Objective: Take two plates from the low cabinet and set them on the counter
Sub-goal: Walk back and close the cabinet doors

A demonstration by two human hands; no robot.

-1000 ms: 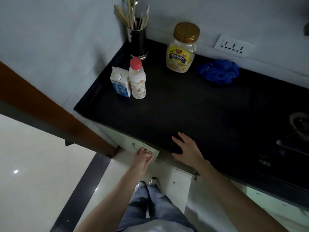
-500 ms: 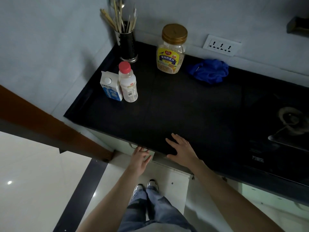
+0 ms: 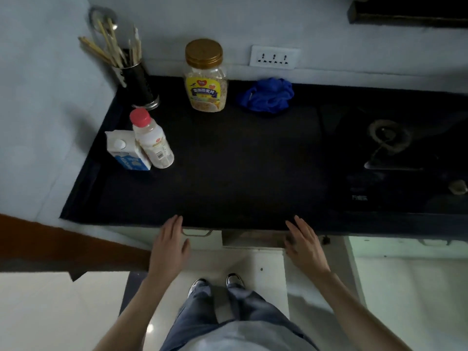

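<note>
The black counter [image 3: 240, 160] stretches in front of me. Below its front edge is a white low cabinet door [image 3: 255, 264], swung open toward me, with a dark gap [image 3: 253, 238] above it. My left hand [image 3: 169, 249] is open, fingers flat, beside a metal handle [image 3: 197, 233] under the counter edge. My right hand [image 3: 305, 245] is open too, held at the right side of the gap. No plates are visible; the cabinet's inside is hidden.
On the counter stand a milk carton [image 3: 128, 152], a red-capped bottle [image 3: 152, 140], a utensil holder [image 3: 139, 82], a gold-lidded jar [image 3: 206, 77] and a blue cloth [image 3: 267, 95]. A gas hob [image 3: 387, 145] lies at the right. My feet [image 3: 217, 283] are below.
My right hand slid off the counter top down to the cabinet front. The left hand released the handle and opened. The view turned to face the counter squarely.
</note>
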